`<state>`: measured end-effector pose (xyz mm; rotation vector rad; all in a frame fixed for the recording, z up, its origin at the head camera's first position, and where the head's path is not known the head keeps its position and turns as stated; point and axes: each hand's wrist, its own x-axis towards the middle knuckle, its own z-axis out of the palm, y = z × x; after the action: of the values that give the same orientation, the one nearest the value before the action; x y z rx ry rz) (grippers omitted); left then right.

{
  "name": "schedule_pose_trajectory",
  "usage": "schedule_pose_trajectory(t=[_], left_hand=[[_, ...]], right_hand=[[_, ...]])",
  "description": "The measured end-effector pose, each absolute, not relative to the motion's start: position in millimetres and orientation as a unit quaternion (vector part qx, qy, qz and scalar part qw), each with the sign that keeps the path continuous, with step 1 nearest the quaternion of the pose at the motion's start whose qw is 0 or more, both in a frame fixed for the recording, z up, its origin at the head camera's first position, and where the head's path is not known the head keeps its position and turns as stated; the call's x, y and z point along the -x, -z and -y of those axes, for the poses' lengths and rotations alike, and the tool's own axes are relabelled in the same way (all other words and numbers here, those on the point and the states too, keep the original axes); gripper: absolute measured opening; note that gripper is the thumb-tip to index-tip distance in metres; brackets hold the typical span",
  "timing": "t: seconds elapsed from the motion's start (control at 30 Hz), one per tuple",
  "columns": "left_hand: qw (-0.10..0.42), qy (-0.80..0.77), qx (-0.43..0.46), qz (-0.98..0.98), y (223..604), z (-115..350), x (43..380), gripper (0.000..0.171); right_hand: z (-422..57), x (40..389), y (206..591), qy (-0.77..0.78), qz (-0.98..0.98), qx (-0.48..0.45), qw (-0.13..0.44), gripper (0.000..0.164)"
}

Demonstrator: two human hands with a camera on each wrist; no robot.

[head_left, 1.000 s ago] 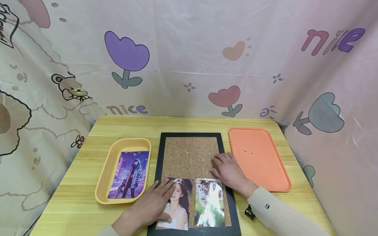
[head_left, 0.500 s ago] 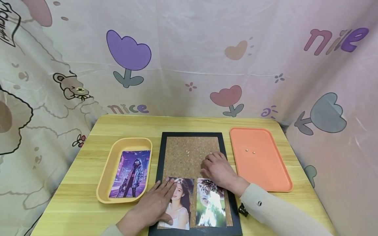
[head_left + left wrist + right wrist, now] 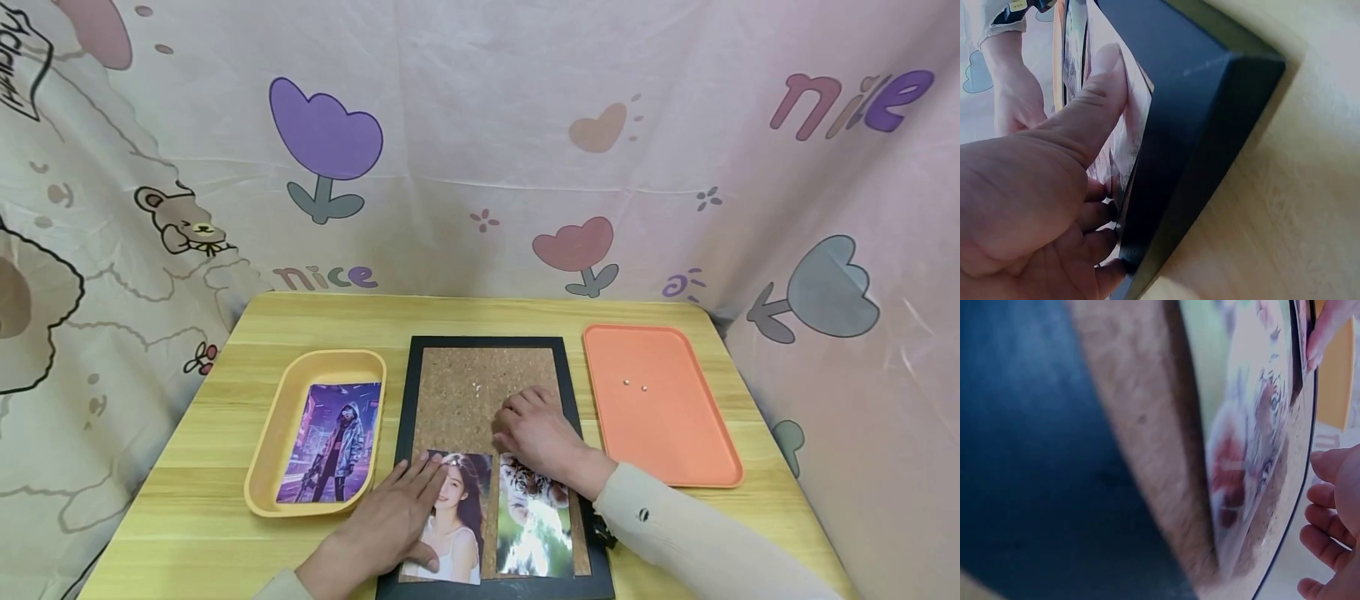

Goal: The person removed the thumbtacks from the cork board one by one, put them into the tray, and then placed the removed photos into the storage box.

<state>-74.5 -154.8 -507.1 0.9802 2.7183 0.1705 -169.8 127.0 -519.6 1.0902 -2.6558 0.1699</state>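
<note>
A black-framed cork board (image 3: 450,408) lies on the table with two photos side by side on its lower half. My left hand (image 3: 397,512) rests flat, fingers straight, over the left edge of the portrait photo (image 3: 463,542); in the left wrist view its thumb (image 3: 1107,81) presses on the print. My right hand (image 3: 536,429) hovers over the board's middle, just above the top edge of the glossy tiger photo (image 3: 534,521). In the right wrist view the right hand's fingers (image 3: 1322,515) are loosely bent and apart, with nothing seen between them.
Left of the board stands a yellow tray (image 3: 258,483) holding a purple picture (image 3: 333,446) of a hooded figure. To the right lies an orange tray (image 3: 667,433) with two small pins (image 3: 635,385) on it. A printed curtain (image 3: 465,125) hangs behind the table.
My right hand has moved left from the board's right edge to above the tiger photo, uncovering the frame's right side. My left hand stays on the portrait photo.
</note>
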Motion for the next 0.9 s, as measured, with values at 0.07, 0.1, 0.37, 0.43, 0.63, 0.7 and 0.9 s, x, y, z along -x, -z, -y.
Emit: schedule_pose_trajectory(t=[0.07, 0.1, 0.37, 0.43, 0.63, 0.7, 0.9], left_hand=[[0.134, -0.073, -0.333, -0.930, 506.2, 155.9, 73.9, 0.122], [0.140, -0.082, -0.332, -0.929, 506.0, 156.5, 73.8, 0.123], [0.166, -0.114, -0.325, -0.924, 505.4, 157.6, 74.2, 0.124], [0.166, -0.113, -0.326, -0.924, 504.8, 157.7, 74.0, 0.123], [0.146, -0.103, -0.341, -0.923, 501.9, 159.3, 73.7, 0.115], [0.149, -0.098, -0.343, -0.922, 500.5, 159.2, 74.4, 0.111], [0.169, -0.105, -0.339, -0.919, 499.2, 158.8, 76.2, 0.106]], right_hand=[[-123.2, 169.1, 518.6, -0.059, 0.914, -0.382, 0.123, 0.016], [-121.6, 168.5, 518.3, -0.056, 0.913, -0.385, 0.118, 0.015], [-114.0, 160.3, 520.6, -0.045, 0.915, -0.396, 0.063, 0.020], [-113.2, 158.6, 522.5, -0.043, 0.914, -0.399, 0.050, 0.019], [-110.9, 155.3, 525.9, -0.038, 0.911, -0.410, 0.038, 0.012], [-109.6, 155.4, 526.1, -0.041, 0.910, -0.411, 0.044, 0.011], [-103.2, 158.5, 521.7, -0.028, 0.905, -0.418, 0.073, 0.009]])
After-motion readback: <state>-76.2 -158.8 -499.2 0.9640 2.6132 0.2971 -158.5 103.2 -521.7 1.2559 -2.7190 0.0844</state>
